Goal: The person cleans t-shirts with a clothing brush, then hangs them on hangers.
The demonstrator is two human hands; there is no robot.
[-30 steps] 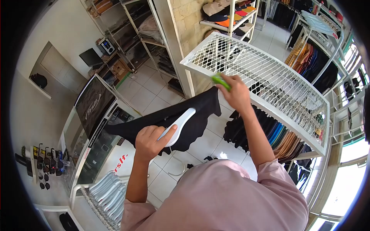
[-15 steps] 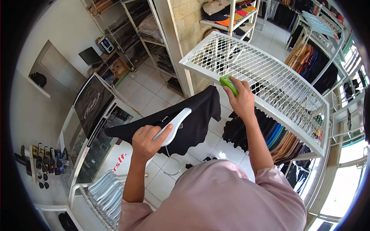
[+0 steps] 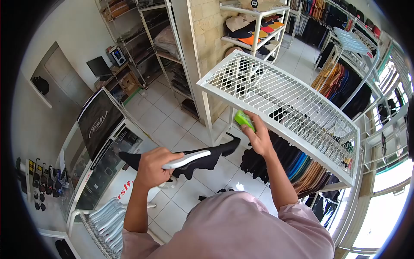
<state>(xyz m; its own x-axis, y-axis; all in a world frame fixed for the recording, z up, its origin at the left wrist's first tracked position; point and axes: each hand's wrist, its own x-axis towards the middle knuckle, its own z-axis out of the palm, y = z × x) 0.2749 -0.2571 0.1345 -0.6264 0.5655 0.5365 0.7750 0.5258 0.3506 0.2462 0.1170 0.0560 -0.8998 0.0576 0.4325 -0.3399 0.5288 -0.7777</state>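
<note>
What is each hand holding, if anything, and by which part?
Left hand: a white hanger bearing a black garment, gripped at the left end of its visible length. Right hand: a green object, gripped by its near end.

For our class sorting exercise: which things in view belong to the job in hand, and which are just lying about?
Apparently in the job:
- white hanger, held
- black garment on it
- green item, held

Just about:
- sunglasses on display
- shelved caps
- monitor
</note>
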